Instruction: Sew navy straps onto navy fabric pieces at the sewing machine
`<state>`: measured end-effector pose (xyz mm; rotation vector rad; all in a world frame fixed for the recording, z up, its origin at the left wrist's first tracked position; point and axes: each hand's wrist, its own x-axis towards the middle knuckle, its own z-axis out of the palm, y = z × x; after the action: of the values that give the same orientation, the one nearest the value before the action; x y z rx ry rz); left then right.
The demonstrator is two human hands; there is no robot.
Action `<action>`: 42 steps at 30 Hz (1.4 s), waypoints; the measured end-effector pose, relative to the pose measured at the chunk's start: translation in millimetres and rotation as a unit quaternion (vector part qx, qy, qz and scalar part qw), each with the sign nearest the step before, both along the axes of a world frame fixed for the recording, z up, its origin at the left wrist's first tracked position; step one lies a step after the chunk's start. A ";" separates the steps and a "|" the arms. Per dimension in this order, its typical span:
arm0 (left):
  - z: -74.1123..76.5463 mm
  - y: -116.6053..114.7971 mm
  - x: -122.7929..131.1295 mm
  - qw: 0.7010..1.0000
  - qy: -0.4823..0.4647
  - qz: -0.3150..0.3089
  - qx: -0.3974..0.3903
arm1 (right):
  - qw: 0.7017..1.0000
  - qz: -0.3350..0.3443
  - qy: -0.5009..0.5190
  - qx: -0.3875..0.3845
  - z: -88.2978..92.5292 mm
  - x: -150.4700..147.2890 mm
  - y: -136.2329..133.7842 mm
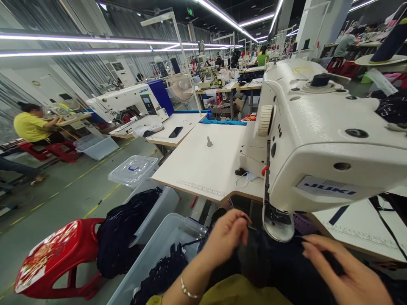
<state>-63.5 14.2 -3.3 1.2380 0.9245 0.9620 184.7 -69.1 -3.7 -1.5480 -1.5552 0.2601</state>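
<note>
A large white JUKI sewing machine (321, 123) stands at the right, its rounded metal arm end (279, 224) low in front of me. Left of that end is my left hand (227, 235), its thumb and fingertips drawn together in a pinch. Whatever it may hold is too small to make out. On the other side, my right hand (341, 260) has thumb and forefinger closed at the edge of dark navy fabric (282, 262). This fabric lies below the metal end and over my lap. Its details are lost in the dark.
A white worktable (203, 156) bears a small metal plate (209, 142). Left of me are plastic bins (173, 226) of dark navy strips (165, 271), a dark cloth bundle (122, 228) and a red stool (63, 262). A seated person (30, 125) works farther off.
</note>
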 end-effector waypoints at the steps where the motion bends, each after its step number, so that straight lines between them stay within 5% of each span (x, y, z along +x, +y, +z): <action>1: 0.0 -8.0 11.8 1.000 0.010 -0.028 0.000 | 0.999 0.020 -0.019 0.018 1.5 -9.9 2.8; 5: 1.3 -23.9 33.8 0.989 0.106 -0.090 0.057 | 0.986 0.088 -0.115 0.078 -0.9 -32.2 8.2; 10: 3.5 -25.9 34.6 0.941 0.240 -0.058 0.232 | 0.955 0.081 -0.244 0.146 -9.2 -33.5 7.0; 12: 3.9 -26.8 33.6 0.885 0.306 -0.051 0.347 | 0.946 0.066 -0.270 0.170 -9.7 -34.4 6.7; 16: 7.0 -29.0 30.3 0.728 0.420 -0.084 0.535 | 0.948 0.060 -0.264 0.165 -10.7 -38.0 8.0; 18: 7.8 -30.4 29.5 0.696 0.440 -0.092 0.560 | 0.959 0.076 -0.229 0.149 -12.4 -38.4 9.0; 25: 3.3 -31.0 35.2 0.749 0.421 -0.014 0.511 | 0.982 0.175 -0.066 -0.010 -8.6 -25.7 6.5; 28: 5.2 -29.7 36.4 0.755 0.415 -0.030 0.507 | 0.986 0.154 -0.047 -0.047 -7.3 -21.5 6.3; 33: 8.0 -31.4 39.0 0.753 0.419 -0.042 0.505 | 0.988 0.119 -0.099 0.030 -9.1 -24.0 7.5; 38: 2.4 -38.2 44.7 0.784 0.391 -0.024 0.481 | 0.999 -0.024 -0.034 0.011 -7.2 -30.3 6.6; 42: -4.6 -37.8 43.2 0.799 0.363 -0.027 0.479 | 0.999 0.015 0.013 -0.031 -5.7 -27.0 4.7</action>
<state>-20.3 -23.6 -8.0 2.6176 0.9730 0.9296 157.7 -64.3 -9.4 -1.5647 -1.5633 0.3476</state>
